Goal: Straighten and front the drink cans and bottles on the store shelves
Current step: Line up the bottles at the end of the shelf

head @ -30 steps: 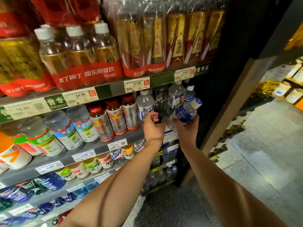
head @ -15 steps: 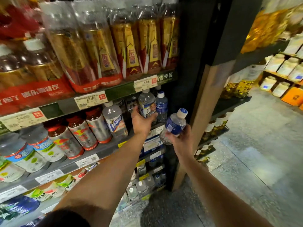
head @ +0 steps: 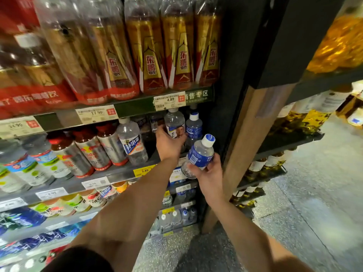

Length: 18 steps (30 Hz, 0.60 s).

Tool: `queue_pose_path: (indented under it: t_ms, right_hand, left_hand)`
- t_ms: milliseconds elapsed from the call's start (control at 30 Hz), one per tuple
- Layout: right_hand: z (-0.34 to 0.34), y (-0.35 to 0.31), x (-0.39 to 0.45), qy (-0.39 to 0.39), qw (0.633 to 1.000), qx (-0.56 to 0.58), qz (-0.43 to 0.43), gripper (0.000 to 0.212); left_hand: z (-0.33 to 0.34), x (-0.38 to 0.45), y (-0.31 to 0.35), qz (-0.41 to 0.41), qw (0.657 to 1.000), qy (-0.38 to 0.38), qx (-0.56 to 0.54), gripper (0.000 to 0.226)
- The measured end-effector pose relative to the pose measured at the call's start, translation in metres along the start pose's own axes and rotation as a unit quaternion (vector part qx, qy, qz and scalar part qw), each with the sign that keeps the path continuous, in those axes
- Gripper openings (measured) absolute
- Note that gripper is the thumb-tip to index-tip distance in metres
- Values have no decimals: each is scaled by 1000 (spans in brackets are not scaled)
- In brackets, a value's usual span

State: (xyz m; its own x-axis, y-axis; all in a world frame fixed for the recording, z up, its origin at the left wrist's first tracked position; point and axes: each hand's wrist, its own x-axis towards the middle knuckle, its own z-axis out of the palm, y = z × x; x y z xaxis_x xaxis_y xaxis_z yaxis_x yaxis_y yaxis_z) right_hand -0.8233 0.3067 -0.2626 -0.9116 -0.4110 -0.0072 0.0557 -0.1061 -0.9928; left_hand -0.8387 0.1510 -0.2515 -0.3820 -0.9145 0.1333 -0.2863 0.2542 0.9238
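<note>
My right hand [head: 209, 174] grips a small clear bottle with a blue label and white cap [head: 199, 154], tilted, in front of the shelf's right end. My left hand [head: 169, 144] reaches into the middle shelf and holds the lower part of a clear bottle with a face on its label [head: 174, 122]. Right of that one stands a blue-labelled bottle with a white cap [head: 194, 127]. To the left stand a clear bottle with a blue-and-white label [head: 132, 142] and silver bottles with red caps [head: 110, 146].
Tall gold-and-red drink bottles in plastic wrap [head: 153, 54] fill the upper shelf. Lower shelves [head: 64, 188] hold more bottles and price tags. A wooden post [head: 249, 142] ends the shelving on the right, with oil bottles [head: 300, 116] and grey floor beyond.
The view has shifted right and closer. My left hand moved from the shelf gap onto the face-label bottle. My right hand keeps its bottle, lower and nearer the shelf edge.
</note>
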Motion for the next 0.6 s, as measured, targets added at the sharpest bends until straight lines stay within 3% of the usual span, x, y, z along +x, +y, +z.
queue_pose_path:
  t_ms: [400,600]
  right_hand:
    - [13,-8,12,2,1000,21,-14,53]
    - [28,-11,18,-2,999,16,-28,51]
  left_hand:
    - [-46,-50,-8,-1,993,66,-97,69]
    - [-66,-48,-1,3,995,99,-32,68]
